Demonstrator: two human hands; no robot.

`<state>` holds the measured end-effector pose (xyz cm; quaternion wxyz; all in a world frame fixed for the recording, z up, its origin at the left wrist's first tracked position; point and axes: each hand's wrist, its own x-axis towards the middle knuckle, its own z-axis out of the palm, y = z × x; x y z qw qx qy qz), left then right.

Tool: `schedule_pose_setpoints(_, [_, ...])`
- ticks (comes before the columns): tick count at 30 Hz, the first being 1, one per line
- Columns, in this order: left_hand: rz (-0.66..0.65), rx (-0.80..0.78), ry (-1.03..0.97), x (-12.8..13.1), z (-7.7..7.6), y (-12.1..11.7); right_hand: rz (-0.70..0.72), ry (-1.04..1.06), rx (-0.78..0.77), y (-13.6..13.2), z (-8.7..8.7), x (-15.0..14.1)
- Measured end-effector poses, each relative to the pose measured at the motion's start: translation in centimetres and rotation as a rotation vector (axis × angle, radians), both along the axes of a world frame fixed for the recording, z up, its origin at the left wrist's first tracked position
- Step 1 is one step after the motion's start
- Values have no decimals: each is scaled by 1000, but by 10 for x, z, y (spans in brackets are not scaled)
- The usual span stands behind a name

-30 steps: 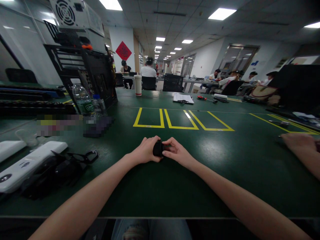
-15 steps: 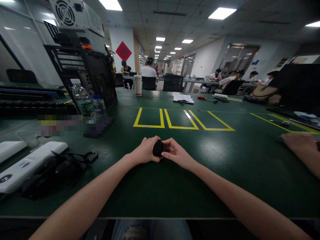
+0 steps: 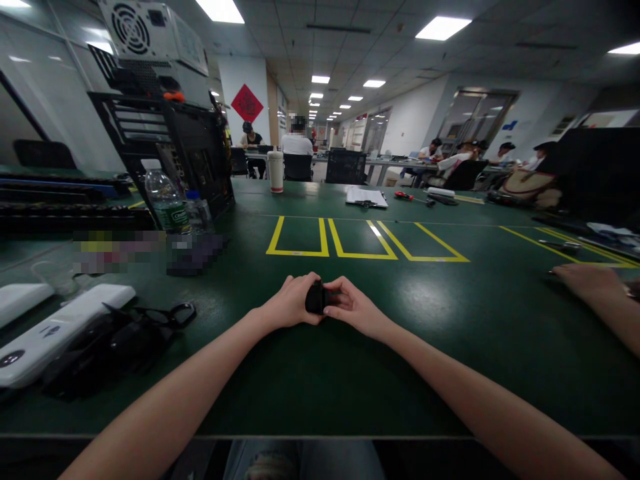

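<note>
A small black object with a rounded outline is held just above or on the green table, in front of me; its kind cannot be made out. My left hand wraps round it from the left, fingers over its top and thumb below. From the right, the bent fingers and thumb of my right hand pinch at its near side edge. Part of the object is hidden behind my fingers.
Yellow tape outlines lie beyond my hands on the green table. Glasses and a white power strip-like case lie left, near bottles and a computer frame. Another person's hand rests at right.
My hands and the black object stay almost in the same place. The other person's hand at the right has shifted slightly to the left.
</note>
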<state>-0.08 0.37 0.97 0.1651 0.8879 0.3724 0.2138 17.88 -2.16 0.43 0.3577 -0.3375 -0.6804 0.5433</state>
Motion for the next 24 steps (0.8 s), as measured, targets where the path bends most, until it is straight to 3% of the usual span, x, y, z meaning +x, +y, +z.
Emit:
schedule_pose_setpoints(9, [-24,19,-9,-1,-1,1,-89,-16,37,5,-6,-3])
schedule_pose_setpoints(16, [-19,18,-9,-2,-2,2,3,-28,-6,0,2,1])
schedule_pose_setpoints(24, [-7,35,2,0,-2,3,-42,12,30,3,-3,-3])
